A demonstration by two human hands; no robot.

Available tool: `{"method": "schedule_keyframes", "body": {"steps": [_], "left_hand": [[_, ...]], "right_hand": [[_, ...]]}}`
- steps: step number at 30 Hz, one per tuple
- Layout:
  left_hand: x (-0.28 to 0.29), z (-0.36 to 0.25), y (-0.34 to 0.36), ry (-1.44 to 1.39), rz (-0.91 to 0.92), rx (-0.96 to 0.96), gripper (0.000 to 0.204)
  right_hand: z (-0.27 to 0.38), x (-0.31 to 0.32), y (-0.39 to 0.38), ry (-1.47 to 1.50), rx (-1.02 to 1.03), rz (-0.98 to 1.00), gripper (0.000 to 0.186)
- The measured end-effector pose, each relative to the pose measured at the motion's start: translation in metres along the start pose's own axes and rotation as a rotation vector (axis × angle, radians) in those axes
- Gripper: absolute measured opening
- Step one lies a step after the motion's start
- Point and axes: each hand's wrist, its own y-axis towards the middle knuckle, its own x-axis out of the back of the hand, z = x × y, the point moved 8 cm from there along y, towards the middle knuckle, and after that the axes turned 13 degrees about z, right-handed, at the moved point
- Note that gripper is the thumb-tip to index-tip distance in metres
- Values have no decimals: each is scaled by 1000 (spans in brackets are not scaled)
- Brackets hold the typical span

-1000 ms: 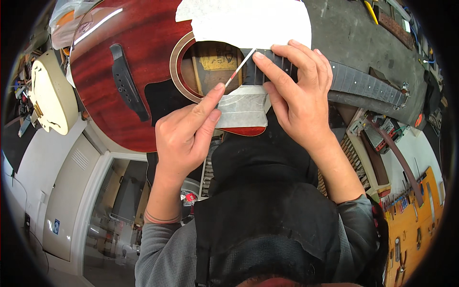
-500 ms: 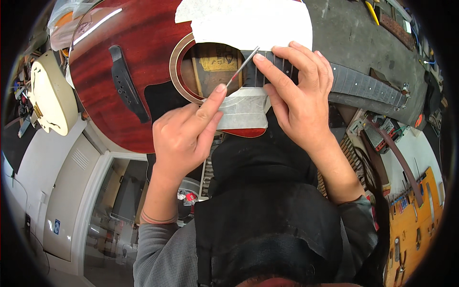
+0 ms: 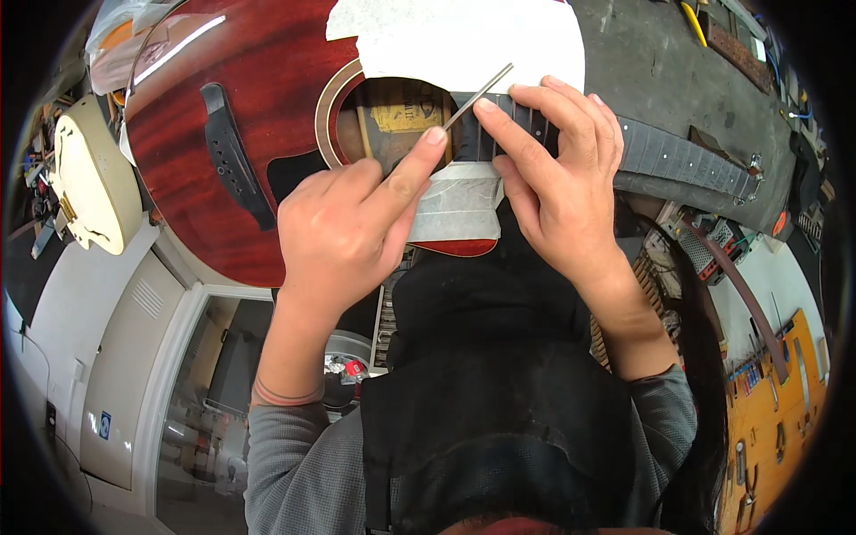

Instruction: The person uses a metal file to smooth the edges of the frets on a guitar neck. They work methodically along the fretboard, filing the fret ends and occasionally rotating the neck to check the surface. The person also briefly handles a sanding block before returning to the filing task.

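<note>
My left hand (image 3: pixel 343 232) pinches a thin metal rod, perhaps a file (image 3: pixel 481 93), angled up to the right over a red acoustic guitar (image 3: pixel 187 160). The rod crosses the edge of the soundhole (image 3: pixel 392 111) and the end of the fretboard (image 3: pixel 474 134). My right hand (image 3: pixel 562 196) rests with bent, parted fingers on the fretboard, its index fingertip beside the rod and possibly touching it. White masking paper (image 3: pixel 468 36) covers the guitar top above the fretboard, and pale tape (image 3: pixel 455 209) lies below it. The black bridge (image 3: pixel 234 152) is at the left, without strings.
A cream guitar body (image 3: pixel 98 178) is at the far left. The grey worktop (image 3: pixel 642 53) holds hand tools at its back right. A wooden tool board (image 3: pixel 776 446) stands at lower right. A white-framed glass door (image 3: pixel 209 410) shows at lower left.
My left hand and the rod have moved up and to the right, the rod's tip now reaching over the white paper. My right hand has stayed nearly still.
</note>
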Motion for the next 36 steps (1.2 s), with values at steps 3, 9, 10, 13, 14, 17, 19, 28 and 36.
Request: {"method": "schedule_keyframes", "body": {"steps": [3, 9, 10, 13, 14, 17, 19, 28, 36], "left_hand": [[-2, 10, -7, -286, -89, 10, 53], [-15, 33, -31, -1120, -12, 229, 43], [-20, 33, -35, -1248, 11, 239, 42], [-31, 28, -39, -1446, 44, 278, 40], [-33, 28, -40, -1464, 52, 290, 39], [-37, 27, -44, -1485, 76, 313, 36], [-39, 29, -46, -1470, 97, 310, 36], [-37, 28, -51, -1175, 89, 332, 39], [-17, 12, -24, -659, 93, 211, 46]], "right_hand": [[-1, 2, 1, 12, 26, 7, 58], [3, 19, 18, -3, -8, 147, 63], [4, 20, 20, -11, -14, 172, 64], [-1, 20, 19, -2, -8, 174, 65], [-3, 20, 17, 9, -5, 160, 65], [-6, 15, 10, 21, 9, 120, 66], [-4, 13, 7, 4, 23, 92, 65], [-7, 5, 3, 41, 45, 1, 59], [-7, 4, 2, 31, 42, -4, 59]]}}
